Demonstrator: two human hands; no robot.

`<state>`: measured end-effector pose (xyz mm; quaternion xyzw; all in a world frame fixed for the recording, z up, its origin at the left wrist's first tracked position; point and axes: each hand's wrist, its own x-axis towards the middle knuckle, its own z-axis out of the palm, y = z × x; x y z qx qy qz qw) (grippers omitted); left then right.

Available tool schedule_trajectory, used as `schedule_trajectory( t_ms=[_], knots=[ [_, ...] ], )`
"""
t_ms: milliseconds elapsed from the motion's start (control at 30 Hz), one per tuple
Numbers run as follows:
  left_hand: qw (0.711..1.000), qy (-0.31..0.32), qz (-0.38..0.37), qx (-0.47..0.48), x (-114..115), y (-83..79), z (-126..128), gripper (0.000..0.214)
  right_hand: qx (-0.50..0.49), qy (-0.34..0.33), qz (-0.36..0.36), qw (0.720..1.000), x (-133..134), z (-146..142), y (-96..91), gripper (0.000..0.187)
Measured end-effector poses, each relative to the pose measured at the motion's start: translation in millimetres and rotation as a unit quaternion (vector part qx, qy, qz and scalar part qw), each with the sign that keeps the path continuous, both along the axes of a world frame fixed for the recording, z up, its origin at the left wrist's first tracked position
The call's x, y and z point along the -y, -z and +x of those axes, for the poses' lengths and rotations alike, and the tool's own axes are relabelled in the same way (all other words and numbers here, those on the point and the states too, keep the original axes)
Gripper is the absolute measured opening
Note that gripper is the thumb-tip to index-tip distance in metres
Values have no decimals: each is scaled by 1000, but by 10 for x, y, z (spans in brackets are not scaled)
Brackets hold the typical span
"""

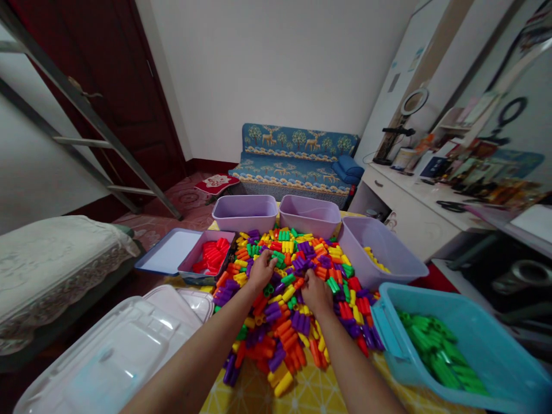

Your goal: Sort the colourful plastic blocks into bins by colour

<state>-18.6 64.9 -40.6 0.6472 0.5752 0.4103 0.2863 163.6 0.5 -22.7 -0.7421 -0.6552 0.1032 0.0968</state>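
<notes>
A wide pile of bullet-shaped plastic building blocks (pixel 284 328) in red, orange, yellow, green and purple covers the yellow patterned tablecloth (pixel 323 391). My left hand (pixel 261 271) is at the pile's middle, its fingers closed around the edge of a green block (pixel 278 259). To its right, my right hand (pixel 317 292) reaches into the pile with curled fingers beside purple blocks (pixel 302 263). Whatever its fingertips may hold is hidden. Red blocks (pixel 212 256) lie in a box (pixel 185 264) at the left; green blocks (pixel 435 351) fill part of a blue bin (pixel 487 328) at the right.
Two purple bins (pixel 245 214) (pixel 309 215) stand behind the pile. A third purple bin (pixel 401 253) at right holds a few yellow blocks (pixel 376 260). Clear lids (pixel 125 351) lie at the near left. Beyond are a blue sofa (pixel 293 164), a ladder (pixel 86 109) and a white desk (pixel 414 201).
</notes>
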Motion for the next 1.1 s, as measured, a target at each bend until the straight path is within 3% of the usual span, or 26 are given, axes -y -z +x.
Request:
schedule_trajectory(
  t_ms=[167,333,467,567,700,933,1100],
  knots=[
    [999,24,31,3,148,-148,-12,20,-4,-4,13,1000,4,8,8,13],
    [986,40,74,-144,411,-272,-128,22,-7,5,3,1000,-7,9,12,14],
    [961,-23,86,-261,566,-352,-201,38,-12,3,5,1000,-10,9,17,13],
    [936,-88,73,-334,654,-392,-240,32,-18,0,11,1000,-5,8,10,13],
    [912,-68,29,-403,692,-384,-291,29,-16,1,1,1000,1,0,-24,14],
    [941,61,-68,-326,452,-389,-269,53,-4,5,-3,1000,1,-4,-18,16],
    [977,77,-144,-136,200,-378,-242,60,-1,1,-5,1000,2,-3,-19,14]
  ],
)
